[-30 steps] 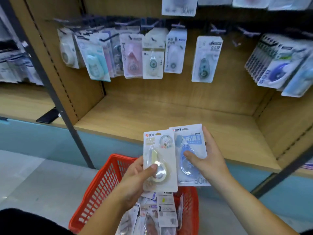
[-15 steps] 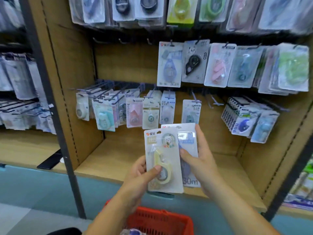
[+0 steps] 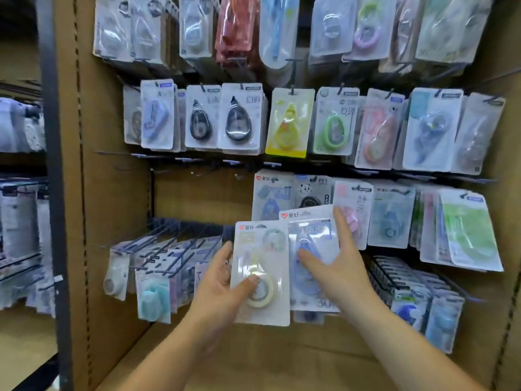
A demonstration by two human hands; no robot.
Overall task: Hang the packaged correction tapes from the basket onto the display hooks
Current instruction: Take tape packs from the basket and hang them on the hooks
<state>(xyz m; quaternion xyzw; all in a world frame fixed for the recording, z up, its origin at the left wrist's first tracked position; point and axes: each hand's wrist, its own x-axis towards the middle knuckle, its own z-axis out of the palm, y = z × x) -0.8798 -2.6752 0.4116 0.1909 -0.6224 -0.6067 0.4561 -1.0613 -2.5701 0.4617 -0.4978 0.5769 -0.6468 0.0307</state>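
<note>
- Our left hand point(image 3: 217, 289) gripped the yellow pack point(image 3: 260, 266), and our right hand point(image 3: 338, 272) gripped the blue pack point(image 3: 310, 249).
- With both hands full, a pack could slip or miss the display hooks point(image 3: 169, 235).

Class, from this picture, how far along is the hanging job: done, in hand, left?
Done: many packs already hang on the display hooks. In hand: the left hand holds a yellow correction tape pack, the right hand a blue correction tape pack. Left: both need hanging; the basket is out of view.
</note>
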